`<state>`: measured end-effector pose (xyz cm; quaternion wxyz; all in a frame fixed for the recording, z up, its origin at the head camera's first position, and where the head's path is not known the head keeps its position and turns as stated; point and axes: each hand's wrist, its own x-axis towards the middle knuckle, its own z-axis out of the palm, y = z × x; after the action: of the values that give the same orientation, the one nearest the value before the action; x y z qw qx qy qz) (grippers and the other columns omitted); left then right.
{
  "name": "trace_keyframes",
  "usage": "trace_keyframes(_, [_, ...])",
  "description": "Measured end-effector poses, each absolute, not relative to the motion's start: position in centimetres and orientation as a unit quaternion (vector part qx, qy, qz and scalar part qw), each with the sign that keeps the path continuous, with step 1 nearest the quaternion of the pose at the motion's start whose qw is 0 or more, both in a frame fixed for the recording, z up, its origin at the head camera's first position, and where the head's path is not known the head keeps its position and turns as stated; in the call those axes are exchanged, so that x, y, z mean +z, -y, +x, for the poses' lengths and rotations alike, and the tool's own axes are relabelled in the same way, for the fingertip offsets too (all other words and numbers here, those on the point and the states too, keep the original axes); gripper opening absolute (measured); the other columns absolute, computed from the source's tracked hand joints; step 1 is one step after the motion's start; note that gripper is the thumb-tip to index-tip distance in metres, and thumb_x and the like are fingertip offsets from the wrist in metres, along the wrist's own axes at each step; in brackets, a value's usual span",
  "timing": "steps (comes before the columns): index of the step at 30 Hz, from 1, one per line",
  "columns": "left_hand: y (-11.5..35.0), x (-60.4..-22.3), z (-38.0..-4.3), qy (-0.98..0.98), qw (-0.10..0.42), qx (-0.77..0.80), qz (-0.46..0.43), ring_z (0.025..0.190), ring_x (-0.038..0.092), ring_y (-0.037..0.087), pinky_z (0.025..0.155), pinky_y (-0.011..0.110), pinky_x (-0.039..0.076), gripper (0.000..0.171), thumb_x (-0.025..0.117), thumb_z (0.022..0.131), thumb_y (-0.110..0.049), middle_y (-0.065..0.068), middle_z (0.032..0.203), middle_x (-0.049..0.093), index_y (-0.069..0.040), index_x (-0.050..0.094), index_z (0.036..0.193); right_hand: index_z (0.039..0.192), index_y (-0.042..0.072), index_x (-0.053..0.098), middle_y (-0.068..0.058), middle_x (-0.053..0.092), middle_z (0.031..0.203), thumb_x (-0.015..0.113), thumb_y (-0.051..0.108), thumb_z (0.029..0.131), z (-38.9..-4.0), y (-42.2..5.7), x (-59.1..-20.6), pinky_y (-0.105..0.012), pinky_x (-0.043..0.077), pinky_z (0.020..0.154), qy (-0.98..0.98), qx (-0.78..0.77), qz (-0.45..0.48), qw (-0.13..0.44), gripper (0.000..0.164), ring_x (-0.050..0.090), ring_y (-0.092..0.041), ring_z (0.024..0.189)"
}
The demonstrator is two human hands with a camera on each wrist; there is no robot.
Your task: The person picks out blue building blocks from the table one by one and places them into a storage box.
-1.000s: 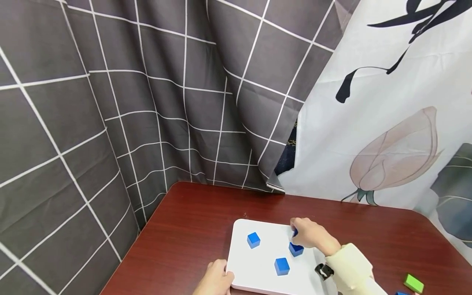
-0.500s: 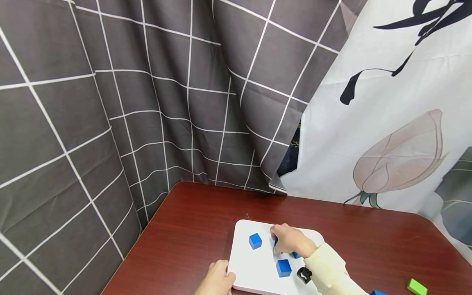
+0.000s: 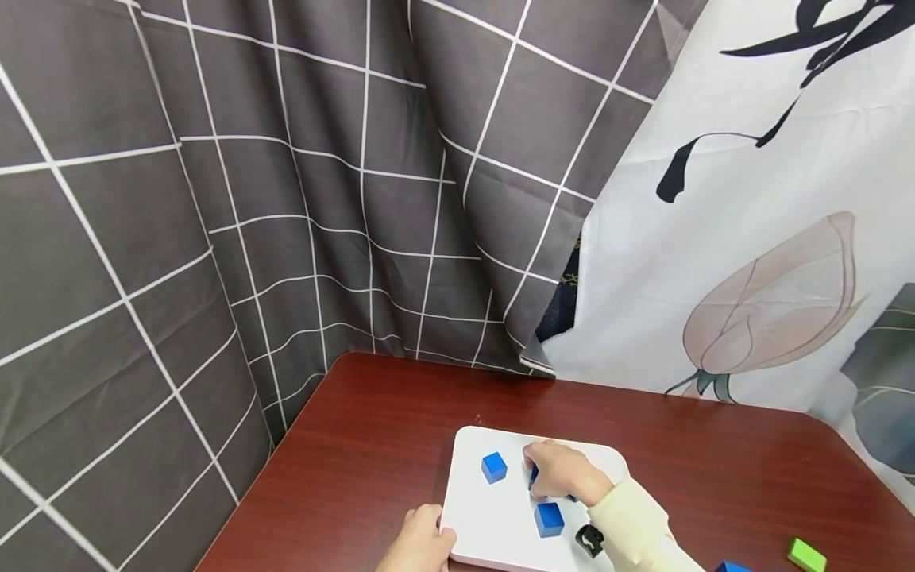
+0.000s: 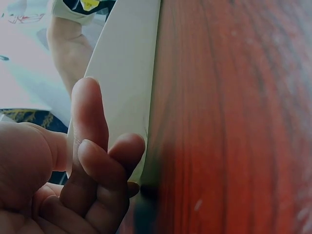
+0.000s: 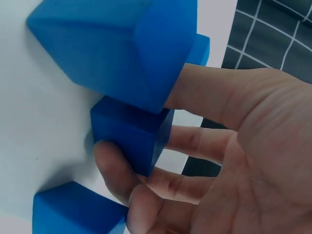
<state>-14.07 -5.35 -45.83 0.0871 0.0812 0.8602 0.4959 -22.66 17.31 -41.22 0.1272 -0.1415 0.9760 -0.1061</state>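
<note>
A white board (image 3: 493, 516) with rounded corners lies on the table. My left hand (image 3: 420, 540) grips its near left edge; in the left wrist view, curled fingers (image 4: 90, 112) lie against its side. My right hand (image 3: 561, 470) is over the board's right half, pinching a blue cube (image 5: 126, 134) between thumb and fingers. Whether that cube touches the board, I cannot tell. One blue cube (image 3: 494, 467) sits farther left, and a second blue cube (image 3: 549, 519) stands just nearer than the right hand. Another blue cube (image 3: 572, 498) is mostly hidden under that hand.
On the reddish-brown table (image 3: 372, 461), a green block (image 3: 808, 554) lies at the right, with part of a blue block (image 3: 732, 567) at the frame's bottom. A grey checked curtain (image 3: 322, 199) and a white printed cloth (image 3: 629, 302) hang behind the table.
My right hand has carried its blue cube leftward over the board, then slightly lower and nearer. My left hand has kept its grip on the board's edge.
</note>
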Motion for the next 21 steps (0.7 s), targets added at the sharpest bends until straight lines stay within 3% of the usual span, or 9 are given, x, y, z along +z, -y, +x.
trace_keyframes(4, [5.3,-45.9,-14.1,-0.857,0.085,0.500,0.091,0.038,0.051,0.008,0.041,0.026,0.043,0.007,0.048,0.074,-0.004,0.001,0.050,0.053,-0.002,0.055,0.076,0.113,0.008,0.056,-0.010,0.056,0.100,0.072,0.014,0.070,-22.5,-17.8,-40.8,-0.045,0.047,0.072,-0.974,-0.129,-0.134,0.130,0.047,0.052,-0.021,0.078])
trace_keyframes(6, [5.3,-45.9,-14.1,-0.855,0.084,0.503,0.096,0.037,0.050,0.008,0.040,0.026,0.043,0.007,0.048,0.074,-0.004,0.001,0.047,0.052,-0.002,0.054,0.075,0.117,0.007,0.054,-0.012,0.055,0.102,0.072,0.016,0.071,-22.3,-18.1,-40.4,-0.045,0.048,0.073,-0.972,-0.141,-0.135,0.130,0.050,0.052,-0.020,0.078])
trace_keyframes(13, [5.2,-46.2,-14.2,-0.848,0.089,0.512,0.101,0.036,0.051,0.008,0.039,0.027,0.043,0.007,0.048,0.074,-0.004,0.000,0.045,0.052,-0.002,0.054,0.076,0.106,0.008,0.059,-0.009,0.055,0.092,0.069,0.016,0.078,-20.8,-21.2,-38.7,-0.038,0.048,0.066,-0.974,-0.161,-0.125,0.098,0.031,0.052,-0.019,0.077])
trace_keyframes(21, [5.5,-46.3,-14.4,-0.848,0.099,0.511,0.096,0.036,0.052,0.010,0.040,0.027,0.043,0.008,0.049,0.076,-0.004,0.000,0.045,0.053,-0.001,0.055,0.079,0.098,0.003,0.059,-0.003,0.056,0.078,0.063,0.011,0.080,-19.0,-28.9,-38.0,-0.034,0.044,0.061,-0.977,-0.191,-0.086,0.046,0.020,0.052,-0.016,0.071])
